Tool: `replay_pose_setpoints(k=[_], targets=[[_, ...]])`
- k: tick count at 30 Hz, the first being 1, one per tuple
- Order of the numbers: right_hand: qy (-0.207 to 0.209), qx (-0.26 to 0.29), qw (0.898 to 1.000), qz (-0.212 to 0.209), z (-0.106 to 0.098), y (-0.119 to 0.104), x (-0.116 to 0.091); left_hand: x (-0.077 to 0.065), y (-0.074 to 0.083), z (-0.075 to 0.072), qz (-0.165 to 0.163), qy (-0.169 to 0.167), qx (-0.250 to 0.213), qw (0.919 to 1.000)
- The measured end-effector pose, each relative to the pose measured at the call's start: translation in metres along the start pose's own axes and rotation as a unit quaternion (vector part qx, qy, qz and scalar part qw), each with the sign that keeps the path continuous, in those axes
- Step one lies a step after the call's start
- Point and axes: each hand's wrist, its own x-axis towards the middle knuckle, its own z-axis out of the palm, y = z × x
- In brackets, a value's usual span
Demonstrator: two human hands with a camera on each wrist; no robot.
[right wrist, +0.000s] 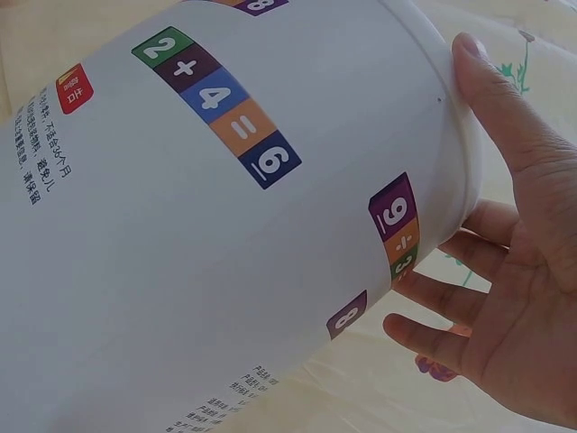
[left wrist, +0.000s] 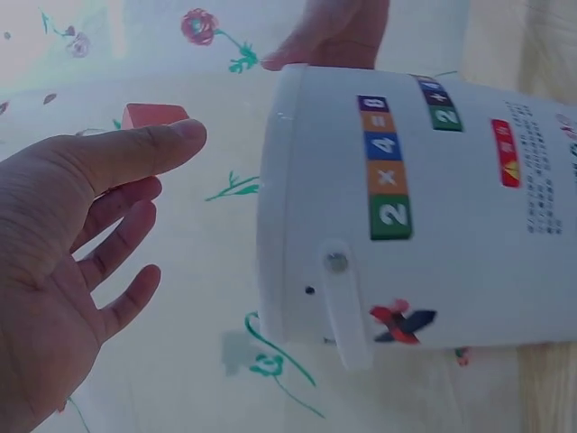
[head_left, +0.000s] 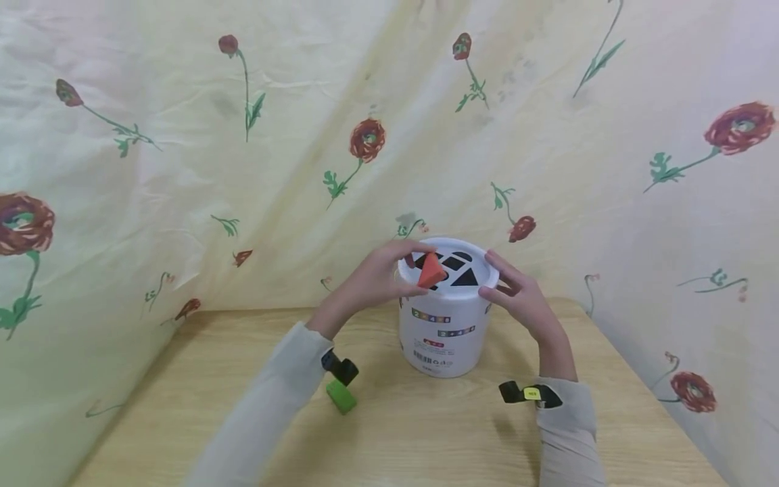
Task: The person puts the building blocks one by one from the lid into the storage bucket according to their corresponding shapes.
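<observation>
My left hand pinches an orange-red triangular block between thumb and fingers, over the lid of a white bucket. In the left wrist view, part of that block shows behind the thumb. The bucket stands upright, and its white lid has several dark shaped holes, among them a triangle and a half circle. Gripping the rim from the right side is my right hand. The right wrist view shows its thumb at the lid edge and the fingers along the bucket's wall.
A green block lies on the wooden table, near my left wrist. Behind the bucket hangs a pale flowered cloth, which also covers both sides. A white handle hangs at the bucket's side.
</observation>
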Motion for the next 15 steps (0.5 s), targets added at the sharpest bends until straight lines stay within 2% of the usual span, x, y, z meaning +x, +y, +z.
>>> replay_pose_setpoints(k=[7,15], targets=[[-0.001,0.005,1.0,0.001,0.0,0.001,0.0,0.031,0.001,0.009,0.007,-0.016,-0.016,0.9997],[-0.004,0.014,1.0,-0.004,0.001,0.003,-0.001,0.05,-0.006,0.023,-0.036,-0.057,0.005,0.9977]])
